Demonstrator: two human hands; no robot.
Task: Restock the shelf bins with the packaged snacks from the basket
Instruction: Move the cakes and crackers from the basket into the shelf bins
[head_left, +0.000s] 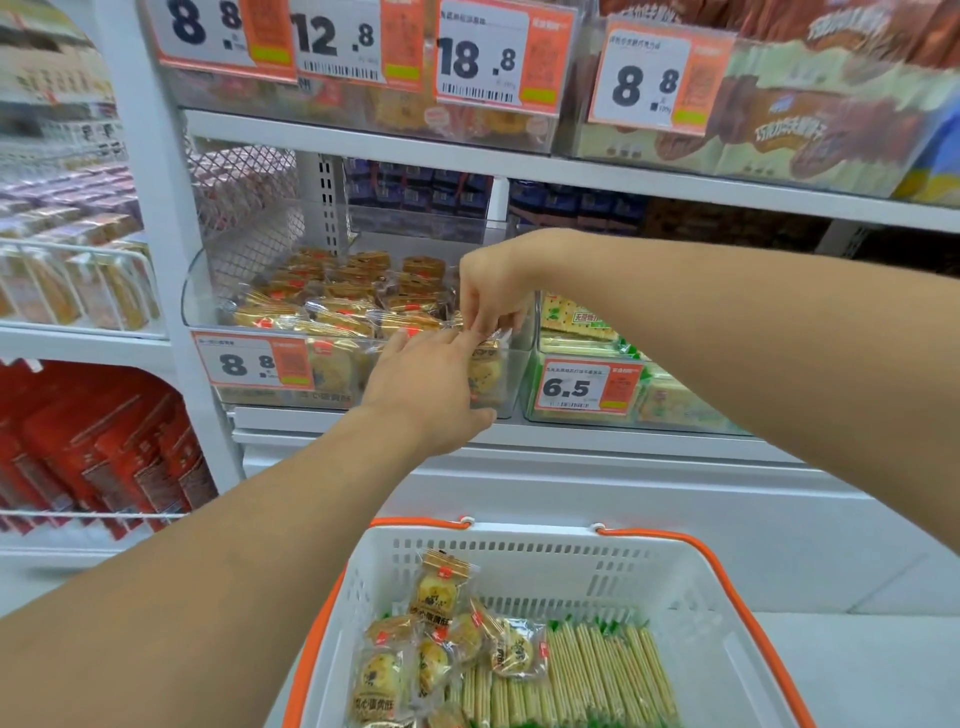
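Clear plastic bin (208, 291) on the shelf is holding wrapped pastries. Right hand (493, 291) fingers are pinching a snack packet (485, 364) at the bin's right front corner; left hand (431, 379) fingers are lying straight against it. White basket (701, 597) below is carrying more packets.

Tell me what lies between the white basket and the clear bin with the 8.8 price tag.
In the head view, only the white shelf front lies between the white basket and the clear bin; the left forearm crosses in front of that stretch.
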